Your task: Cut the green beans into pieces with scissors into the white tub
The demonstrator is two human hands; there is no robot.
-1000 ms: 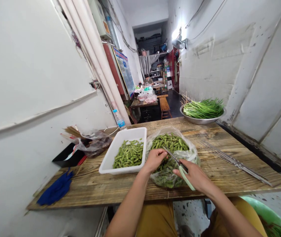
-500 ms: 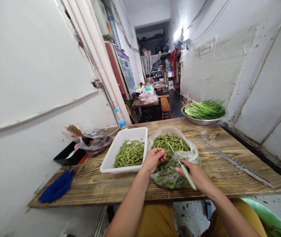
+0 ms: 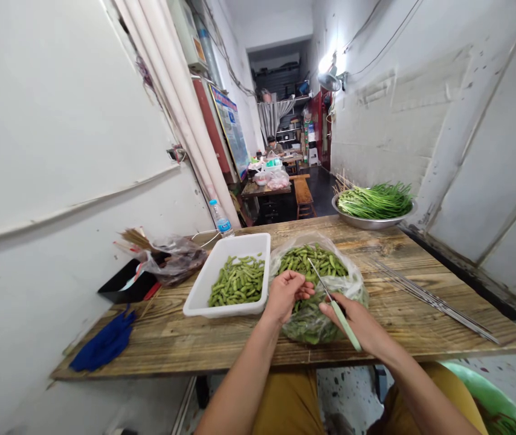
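My right hand (image 3: pixel 351 317) is closed around the pale green handle of a pair of scissors (image 3: pixel 345 326), whose metal blades point up and to the left over the bag. Just left of the blades, my left hand (image 3: pixel 290 293) has its fingers curled together above the pods; what they pinch, if anything, is too small to make out. Beneath both hands sits a clear plastic bag (image 3: pixel 357 281) full of green edamame pods (image 3: pixel 315 257). Left of it stands a white plastic tub (image 3: pixel 190 308) with more pods (image 3: pixel 237 281) piled inside.
Metal skewers (image 3: pixel 434 299) lie at the right of the wooden table (image 3: pixel 176 347). A steel bowl (image 3: pixel 371 222) of green stalks stands at the back right. A water bottle (image 3: pixel 222 220), a black box (image 3: pixel 122 287) and a blue cloth (image 3: pixel 106 343) are leftward. A person sits far back.
My left hand has moved slightly right, closer to the scissors. My right hand stays almost in place, still holding the scissors.
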